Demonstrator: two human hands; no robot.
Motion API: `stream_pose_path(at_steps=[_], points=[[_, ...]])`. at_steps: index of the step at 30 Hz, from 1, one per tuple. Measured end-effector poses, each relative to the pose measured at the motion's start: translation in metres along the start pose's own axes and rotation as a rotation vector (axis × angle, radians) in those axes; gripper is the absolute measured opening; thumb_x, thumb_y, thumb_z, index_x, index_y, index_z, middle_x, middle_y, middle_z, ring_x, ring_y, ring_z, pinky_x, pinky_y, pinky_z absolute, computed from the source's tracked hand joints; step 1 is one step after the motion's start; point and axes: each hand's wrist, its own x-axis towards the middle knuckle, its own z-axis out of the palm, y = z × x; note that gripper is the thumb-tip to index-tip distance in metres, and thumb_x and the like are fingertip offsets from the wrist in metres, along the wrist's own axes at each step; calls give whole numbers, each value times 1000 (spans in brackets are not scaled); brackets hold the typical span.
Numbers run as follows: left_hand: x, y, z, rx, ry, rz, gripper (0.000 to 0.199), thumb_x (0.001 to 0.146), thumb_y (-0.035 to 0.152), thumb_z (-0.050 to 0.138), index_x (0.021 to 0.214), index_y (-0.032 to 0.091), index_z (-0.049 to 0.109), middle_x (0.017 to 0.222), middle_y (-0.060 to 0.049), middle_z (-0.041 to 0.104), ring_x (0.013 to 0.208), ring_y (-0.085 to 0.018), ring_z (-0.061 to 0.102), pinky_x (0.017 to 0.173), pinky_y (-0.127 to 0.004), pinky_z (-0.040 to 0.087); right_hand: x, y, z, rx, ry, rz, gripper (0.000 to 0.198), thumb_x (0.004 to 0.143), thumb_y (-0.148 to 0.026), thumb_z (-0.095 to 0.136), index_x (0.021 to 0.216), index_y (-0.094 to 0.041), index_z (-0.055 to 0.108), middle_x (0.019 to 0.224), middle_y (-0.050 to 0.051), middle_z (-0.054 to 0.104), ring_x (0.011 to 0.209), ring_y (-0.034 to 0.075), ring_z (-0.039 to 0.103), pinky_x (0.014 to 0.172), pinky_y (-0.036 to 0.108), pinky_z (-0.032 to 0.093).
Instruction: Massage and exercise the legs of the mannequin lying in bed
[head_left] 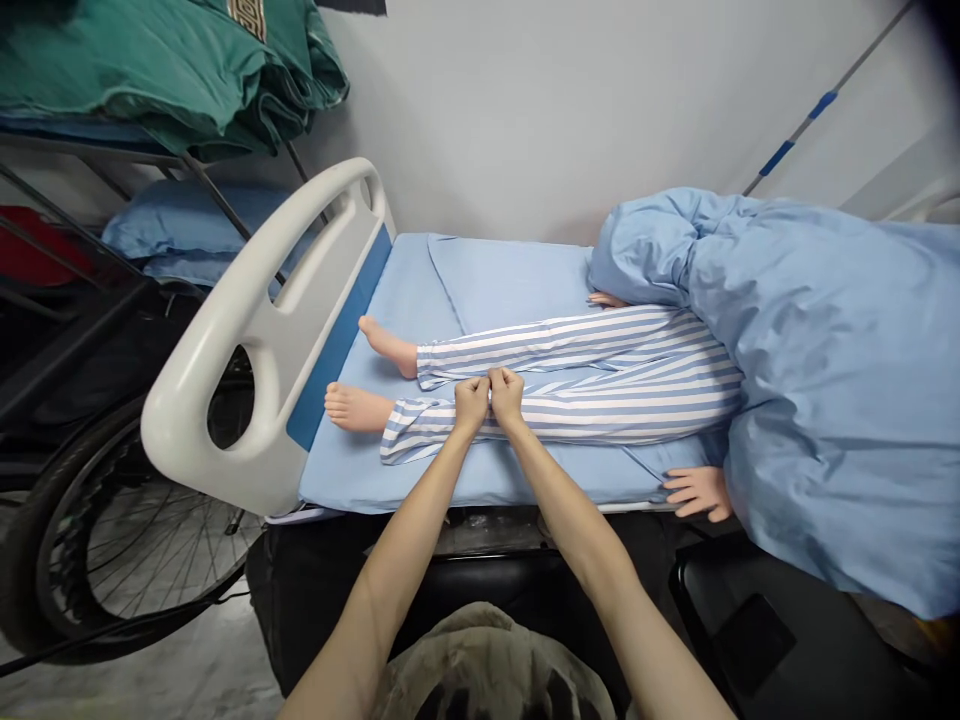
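My left hand (pixel 471 402) and my right hand (pixel 507 393) are side by side, both closed into fists with the thumbs almost touching. No cloth or tool shows in either one. Both are over the nearer leg of the blue-and-white striped trousers (pixel 630 405); whether they press on the cloth or hover above it, I cannot tell. The trousers are on a manikin lying on its back. Its bare feet (pixel 360 408) point left, and one of its hands (pixel 699 492) rests palm down by the bed's near edge. A light blue quilt (pixel 840 370) covers its upper body.
A blue sheet (pixel 495 270) covers the bed. At the left end stands a grey-white footboard (pixel 262 340), with a wheelchair wheel (pixel 135 540) beyond it. Green bedding (pixel 172 70) lies on a rack at upper left. A black chair (pixel 795 620) is at lower right.
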Motion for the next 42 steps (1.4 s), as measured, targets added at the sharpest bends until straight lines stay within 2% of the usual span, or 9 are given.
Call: stream_pose_path(at_steps=[5,9,13,18,23,29,33,37,42], points=[[5,-4,-1,25,-37,53,43,77,21,56,43,18,30,44,4,25,49,-8,26,51,-25,23,6,9,-52,-274,25,-307,42,82,-28,49,53,-21,20,49,-6,18,50,8,19,56,27,20],[6,-16,-3,28,-36,100,44,78,23,57,42,19,32,44,5,25,48,-8,26,52,-25,23,6,31,-84,-403,44,-226,39,78,-22,47,51,-21,19,48,-6,16,49,8,17,56,28,17],[11,-16,1,-60,14,57,43,78,26,57,43,19,33,42,4,29,45,-8,26,49,-24,23,7,41,-89,-318,85,-153,39,77,-24,49,53,-21,19,51,-6,16,51,8,19,56,27,18],[7,2,44,-182,-22,34,43,78,27,58,44,20,33,42,5,29,43,-7,25,47,-24,23,14,38,-91,-135,78,-81,39,79,-29,50,54,-22,20,53,-6,19,53,8,22,55,25,22],[-16,-4,75,-63,-3,85,42,78,21,54,45,20,28,45,5,26,48,-8,26,51,-25,23,20,41,-93,-56,54,-49,38,79,-29,50,54,-22,22,54,-5,20,54,8,23,54,25,22],[-14,-17,70,44,-117,175,44,80,24,54,48,20,24,49,4,21,51,-9,23,53,-27,21,25,32,-104,-49,23,-58,37,78,-28,50,54,-22,22,54,-5,20,54,8,23,54,25,21],[-9,-18,69,78,-158,194,44,80,24,54,49,20,23,50,4,20,51,-9,22,53,-28,19,32,26,-138,-192,27,-139,39,80,-31,49,55,-21,21,54,-5,21,55,9,23,55,25,21],[-11,-20,66,94,-163,211,45,80,24,55,50,20,22,51,4,18,51,-9,20,53,-28,18,33,39,-166,-374,59,-137,38,80,-28,47,54,-21,20,52,-5,19,53,9,22,56,27,19],[-19,-5,80,47,-139,131,43,77,20,55,47,19,25,49,4,20,50,-8,22,51,-27,18,31,52,-166,-396,130,-145,38,80,-28,47,53,-21,22,52,-5,19,52,9,22,56,27,20]])
